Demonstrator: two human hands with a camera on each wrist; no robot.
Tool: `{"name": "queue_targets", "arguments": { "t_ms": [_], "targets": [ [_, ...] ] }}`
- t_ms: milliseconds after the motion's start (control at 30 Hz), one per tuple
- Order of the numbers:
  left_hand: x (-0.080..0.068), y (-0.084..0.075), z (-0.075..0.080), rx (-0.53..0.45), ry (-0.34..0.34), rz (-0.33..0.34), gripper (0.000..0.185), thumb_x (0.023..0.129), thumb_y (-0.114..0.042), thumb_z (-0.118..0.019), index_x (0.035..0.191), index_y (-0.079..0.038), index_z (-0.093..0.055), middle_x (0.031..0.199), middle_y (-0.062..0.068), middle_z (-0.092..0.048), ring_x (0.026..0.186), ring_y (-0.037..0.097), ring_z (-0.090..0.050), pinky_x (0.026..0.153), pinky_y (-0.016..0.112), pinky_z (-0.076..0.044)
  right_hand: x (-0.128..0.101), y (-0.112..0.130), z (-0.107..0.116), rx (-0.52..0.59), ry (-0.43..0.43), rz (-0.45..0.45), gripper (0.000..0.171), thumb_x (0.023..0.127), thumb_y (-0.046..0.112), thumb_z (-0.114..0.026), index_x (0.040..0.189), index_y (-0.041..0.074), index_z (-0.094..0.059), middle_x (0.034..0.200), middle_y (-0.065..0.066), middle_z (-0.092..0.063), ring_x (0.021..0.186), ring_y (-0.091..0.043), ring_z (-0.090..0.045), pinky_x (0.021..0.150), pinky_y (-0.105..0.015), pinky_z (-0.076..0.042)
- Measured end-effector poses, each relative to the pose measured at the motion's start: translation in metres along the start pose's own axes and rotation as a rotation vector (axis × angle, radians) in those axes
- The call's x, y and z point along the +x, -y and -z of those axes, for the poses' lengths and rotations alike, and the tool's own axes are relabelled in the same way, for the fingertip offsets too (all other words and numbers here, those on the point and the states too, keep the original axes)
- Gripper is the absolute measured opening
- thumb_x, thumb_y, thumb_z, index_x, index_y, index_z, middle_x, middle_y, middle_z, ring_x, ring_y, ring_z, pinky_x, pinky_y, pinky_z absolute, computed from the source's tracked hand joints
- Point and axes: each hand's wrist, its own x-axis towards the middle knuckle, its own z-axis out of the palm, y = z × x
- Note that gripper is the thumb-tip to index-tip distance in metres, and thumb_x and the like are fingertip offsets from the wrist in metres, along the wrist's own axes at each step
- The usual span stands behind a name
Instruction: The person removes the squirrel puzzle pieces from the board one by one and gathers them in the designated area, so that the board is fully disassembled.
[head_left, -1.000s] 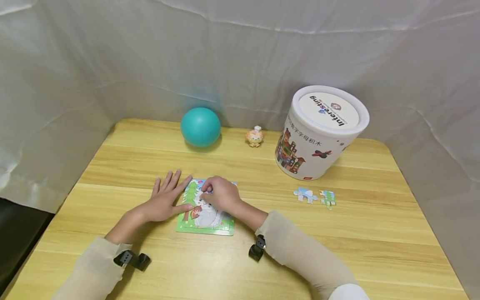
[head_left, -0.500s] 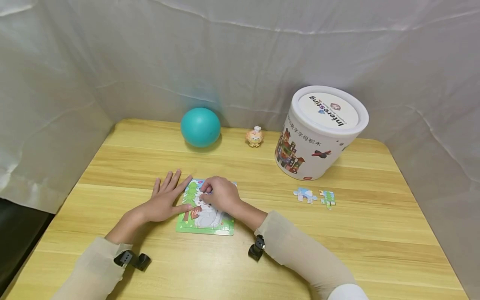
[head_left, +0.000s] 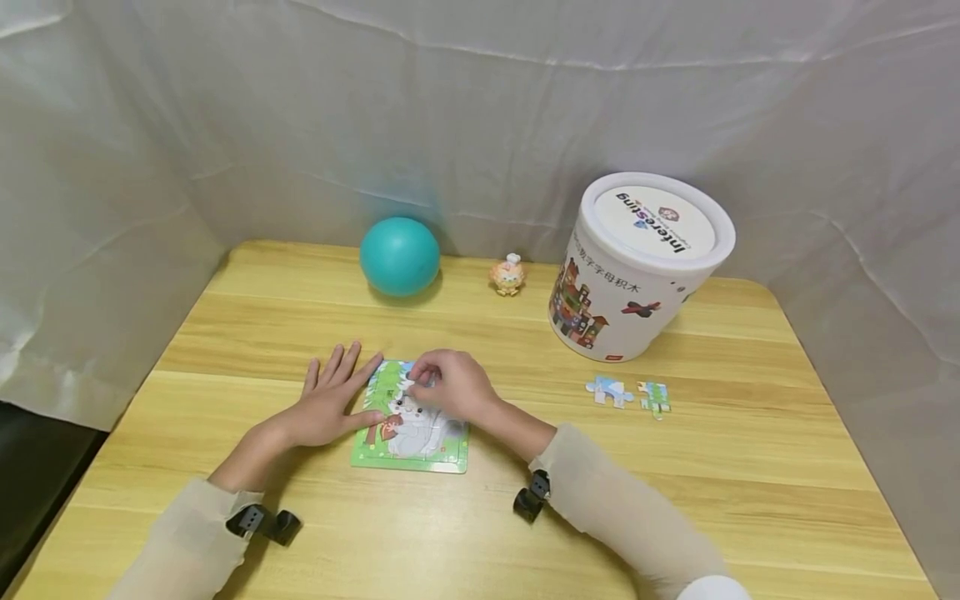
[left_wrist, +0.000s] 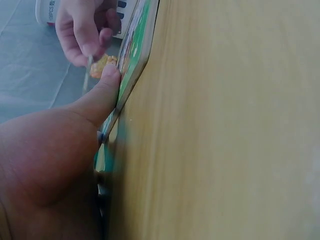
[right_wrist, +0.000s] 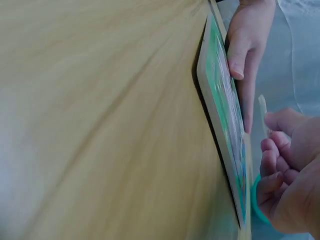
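Note:
A puzzle board [head_left: 408, 460] with a grey-and-white animal, a green tree and a green border lies on the table. My left hand [head_left: 322, 412] rests flat at its left side, fingers spread, the thumb on the picture. Over the board's upper part, my right hand [head_left: 457, 387] pinches a thin puzzle piece [right_wrist: 263, 110] between thumb and curled fingers. In the left wrist view that piece [left_wrist: 87, 75] appears edge-on, held apart from the board. Two loose puzzle pieces, one blue and white [head_left: 611, 391] and one with a green tree [head_left: 656, 398], lie to the right.
At the back of the wooden table [head_left: 480, 542] stand a teal ball [head_left: 400, 257], a small orange figurine with a white hat [head_left: 507, 276] and a large white lidded bucket [head_left: 637, 267]. Grey cloth [head_left: 480, 125] hangs behind and at both sides.
My right hand has risen off the board and shifted slightly right, with the puzzle piece in its fingers. More of the animal's face shows. My left hand has stayed in place.

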Motion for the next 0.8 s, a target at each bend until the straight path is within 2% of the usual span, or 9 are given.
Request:
{"name": "queue_targets", "arguments": {
  "t_ms": [200, 400, 633, 800],
  "targets": [
    [-0.001, 0.000, 0.001, -0.013, 0.003, 0.004, 0.089, 0.099, -0.047, -0.064, 0.164, -0.007, -0.017, 0.166, 0.030, 0.008, 0.150, 0.052, 0.014, 0.112, 0.070, 0.015, -0.015, -0.014, 0.019, 0.051, 0.004, 0.038, 0.011, 0.087, 0.012, -0.082, 0.095, 0.012, -0.075, 0.083, 0.005, -0.066, 0.062, -0.006, -0.050, 0.058, -0.021, -0.044],
    [-0.001, 0.000, 0.001, -0.017, 0.004, 0.002, 0.089, 0.099, -0.048, -0.063, 0.164, -0.008, -0.017, 0.166, 0.030, 0.008, 0.150, 0.052, 0.014, 0.112, 0.070, 0.016, -0.035, -0.037, 0.039, 0.082, -0.012, 0.066, 0.013, 0.085, 0.008, -0.081, 0.097, 0.010, -0.074, 0.082, 0.004, -0.066, 0.064, -0.009, -0.052, 0.059, -0.022, -0.047],
    [-0.001, -0.001, 0.000, -0.019, 0.007, -0.003, 0.089, 0.099, -0.047, -0.063, 0.164, -0.007, -0.017, 0.166, 0.031, 0.007, 0.150, 0.052, 0.014, 0.112, 0.070, 0.016, -0.063, -0.061, 0.065, 0.060, -0.040, 0.016, 0.015, 0.085, 0.006, -0.080, 0.097, 0.011, -0.074, 0.082, 0.005, -0.066, 0.065, -0.011, -0.054, 0.059, -0.023, -0.048],
    [-0.001, -0.001, 0.000, -0.019, 0.003, -0.008, 0.088, 0.099, -0.046, -0.063, 0.164, -0.007, -0.017, 0.166, 0.029, 0.008, 0.151, 0.051, 0.015, 0.112, 0.070, 0.015, -0.082, -0.075, 0.087, 0.029, -0.091, -0.032, 0.013, 0.086, 0.006, -0.081, 0.096, 0.010, -0.074, 0.081, 0.005, -0.066, 0.065, -0.012, -0.053, 0.058, -0.023, -0.046]
  ]
}}
